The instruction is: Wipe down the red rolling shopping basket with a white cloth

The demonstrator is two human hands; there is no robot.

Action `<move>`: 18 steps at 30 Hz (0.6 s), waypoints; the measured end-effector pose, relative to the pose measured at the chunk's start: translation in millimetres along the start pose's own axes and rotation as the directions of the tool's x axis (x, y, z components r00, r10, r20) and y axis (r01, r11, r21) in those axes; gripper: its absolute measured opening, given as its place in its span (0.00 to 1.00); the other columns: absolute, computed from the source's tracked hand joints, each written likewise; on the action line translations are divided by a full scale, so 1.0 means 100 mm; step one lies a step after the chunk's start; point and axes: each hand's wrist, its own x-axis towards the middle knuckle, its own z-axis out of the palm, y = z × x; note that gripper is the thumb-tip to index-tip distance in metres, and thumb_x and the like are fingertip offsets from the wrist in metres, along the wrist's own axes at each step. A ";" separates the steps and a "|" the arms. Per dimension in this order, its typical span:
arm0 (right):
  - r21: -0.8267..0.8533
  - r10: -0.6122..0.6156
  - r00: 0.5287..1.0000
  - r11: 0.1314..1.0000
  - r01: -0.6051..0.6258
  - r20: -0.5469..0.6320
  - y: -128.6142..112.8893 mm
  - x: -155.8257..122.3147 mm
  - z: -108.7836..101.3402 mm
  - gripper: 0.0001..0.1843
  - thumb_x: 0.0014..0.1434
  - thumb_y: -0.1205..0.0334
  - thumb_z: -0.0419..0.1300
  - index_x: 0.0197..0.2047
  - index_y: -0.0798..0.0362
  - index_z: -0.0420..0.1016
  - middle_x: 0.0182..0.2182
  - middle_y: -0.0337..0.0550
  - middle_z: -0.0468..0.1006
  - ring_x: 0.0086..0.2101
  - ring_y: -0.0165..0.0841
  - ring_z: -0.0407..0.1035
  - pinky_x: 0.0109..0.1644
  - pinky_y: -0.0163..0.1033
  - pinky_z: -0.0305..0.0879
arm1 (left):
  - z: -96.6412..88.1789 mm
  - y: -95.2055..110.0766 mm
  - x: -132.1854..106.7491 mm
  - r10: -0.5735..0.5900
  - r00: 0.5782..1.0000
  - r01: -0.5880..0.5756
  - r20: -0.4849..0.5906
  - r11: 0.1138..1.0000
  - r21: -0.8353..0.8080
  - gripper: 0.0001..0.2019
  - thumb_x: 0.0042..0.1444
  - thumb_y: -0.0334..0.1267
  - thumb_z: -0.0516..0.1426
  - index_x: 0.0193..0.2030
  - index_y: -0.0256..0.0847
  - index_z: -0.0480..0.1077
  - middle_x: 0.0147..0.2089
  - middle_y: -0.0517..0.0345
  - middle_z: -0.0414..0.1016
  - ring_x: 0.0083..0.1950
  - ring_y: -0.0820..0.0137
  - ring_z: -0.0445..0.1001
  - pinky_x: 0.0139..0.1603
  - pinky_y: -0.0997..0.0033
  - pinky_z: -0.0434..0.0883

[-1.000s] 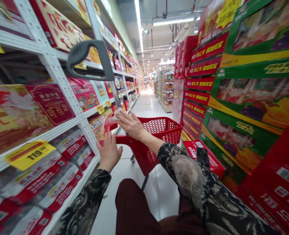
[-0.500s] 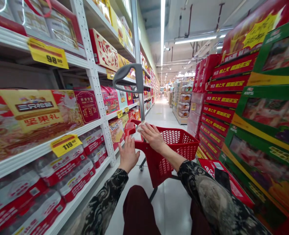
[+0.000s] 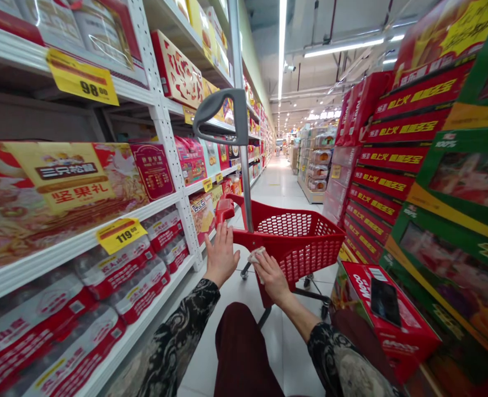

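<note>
A red plastic shopping basket cart (image 3: 305,237) with perforated sides stands on legs with castors in front of my knees. From it rises a metal pole (image 3: 245,182) carrying a grey loop handle (image 3: 244,118). My left hand (image 3: 221,255) rests with its fingers stretched out against the cart's near left corner. Lower on the near side, my right hand (image 3: 272,275) presses a crumpled whitish cloth (image 3: 256,254) against the red plastic. The fingers cover part of the cloth.
Shelves on the left hold gift boxes (image 3: 62,182) and packs of bottles (image 3: 82,286). Stacked red cartons (image 3: 392,184) and green boxes (image 3: 467,176) line the right. A black phone (image 3: 385,301) lies on a red box (image 3: 409,331) beside my leg. The tiled aisle (image 3: 280,176) runs ahead.
My right hand has moved down with the cloth from the top rim by the pole to the cart's near side. The left hand stays at the corner. The view has shifted slightly.
</note>
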 end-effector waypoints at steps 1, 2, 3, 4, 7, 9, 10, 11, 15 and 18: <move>0.010 0.010 1.000 1.000 -0.010 -0.018 0.01 0.03 -0.03 0.18 0.61 0.72 0.48 0.51 0.53 0.70 0.54 0.48 0.69 0.62 0.35 0.44 0.60 0.50 0.55 | 0.00 0.00 0.00 0.004 1.000 -0.004 0.001 1.000 -0.003 0.34 0.52 0.39 0.51 0.64 0.30 0.46 0.68 0.40 0.43 0.69 0.57 0.40 0.63 0.40 0.39; 0.021 0.026 0.998 0.999 -0.025 -0.049 0.02 0.11 -0.07 0.18 0.61 0.72 0.48 0.51 0.53 0.70 0.54 0.48 0.69 0.62 0.35 0.44 0.60 0.49 0.55 | -0.01 0.01 0.00 0.007 1.000 -0.007 0.001 1.000 -0.006 0.34 0.52 0.39 0.51 0.65 0.30 0.46 0.68 0.40 0.42 0.69 0.57 0.40 0.63 0.40 0.39; 0.032 0.047 0.995 0.999 -0.044 -0.087 0.04 0.21 -0.12 0.18 0.61 0.71 0.48 0.52 0.54 0.69 0.54 0.48 0.69 0.62 0.35 0.44 0.61 0.49 0.55 | -0.01 0.02 0.00 0.006 1.000 -0.006 -0.002 1.000 -0.009 0.34 0.52 0.39 0.51 0.65 0.30 0.46 0.68 0.40 0.42 0.69 0.57 0.40 0.63 0.40 0.39; 0.042 0.070 0.989 0.997 -0.065 -0.128 0.06 0.34 -0.15 0.17 0.61 0.70 0.49 0.52 0.55 0.69 0.54 0.49 0.68 0.62 0.36 0.44 0.61 0.49 0.54 | -0.01 0.03 -0.01 0.001 1.000 -0.001 -0.006 1.000 -0.011 0.34 0.52 0.38 0.51 0.65 0.30 0.45 0.68 0.40 0.41 0.69 0.57 0.40 0.63 0.40 0.40; 0.056 0.118 0.979 0.992 -0.110 -0.166 0.11 0.69 -0.18 0.17 0.61 0.70 0.50 0.52 0.55 0.69 0.56 0.49 0.66 0.62 0.36 0.44 0.63 0.48 0.52 | -0.01 0.06 -0.03 -0.014 1.000 0.014 -0.014 1.000 -0.015 0.36 0.52 0.38 0.51 0.65 0.30 0.43 0.68 0.40 0.40 0.69 0.55 0.38 0.62 0.39 0.41; 0.053 0.113 0.986 0.993 -0.107 -0.124 0.10 0.73 -0.11 0.17 0.61 0.69 0.51 0.52 0.55 0.69 0.56 0.49 0.66 0.62 0.36 0.44 0.63 0.49 0.51 | 0.00 0.08 -0.06 -0.001 1.000 0.001 -0.013 1.000 -0.016 0.36 0.52 0.37 0.51 0.66 0.30 0.43 0.68 0.40 0.40 0.69 0.56 0.37 0.62 0.39 0.40; 0.046 0.106 0.990 0.994 -0.102 -0.094 0.09 0.68 -0.07 0.17 0.61 0.69 0.52 0.52 0.54 0.69 0.56 0.49 0.66 0.62 0.36 0.45 0.62 0.50 0.51 | 0.00 0.08 -0.08 0.014 1.000 -0.014 -0.013 1.000 -0.016 0.36 0.52 0.37 0.51 0.65 0.30 0.43 0.68 0.40 0.40 0.69 0.56 0.37 0.63 0.39 0.40; 0.036 0.099 0.993 0.995 -0.097 -0.059 0.06 0.58 -0.01 0.17 0.61 0.69 0.52 0.53 0.53 0.69 0.56 0.49 0.66 0.62 0.37 0.45 0.62 0.50 0.52 | 0.01 0.08 -0.10 0.033 0.999 -0.033 -0.013 0.999 -0.016 0.35 0.52 0.37 0.51 0.65 0.30 0.43 0.69 0.41 0.40 0.69 0.57 0.37 0.63 0.40 0.39; 0.000 0.061 0.995 0.998 -0.061 0.079 -0.06 0.02 0.14 0.18 0.61 0.69 0.50 0.53 0.50 0.68 0.55 0.47 0.67 0.61 0.38 0.48 0.59 0.51 0.57 | 0.02 0.10 -0.20 0.125 0.992 -0.125 -0.001 0.992 -0.031 0.33 0.51 0.34 0.50 0.65 0.32 0.46 0.68 0.43 0.42 0.69 0.59 0.37 0.64 0.41 0.38; 0.040 0.029 0.991 0.999 -0.035 0.132 -0.07 -0.23 0.15 0.18 0.61 0.70 0.49 0.52 0.51 0.70 0.53 0.47 0.69 0.60 0.39 0.53 0.55 0.51 0.62 | 0.06 0.13 -0.29 0.160 0.987 -0.160 -0.004 0.981 -0.114 0.32 0.50 0.31 0.50 0.64 0.32 0.49 0.67 0.41 0.46 0.69 0.59 0.40 0.64 0.41 0.39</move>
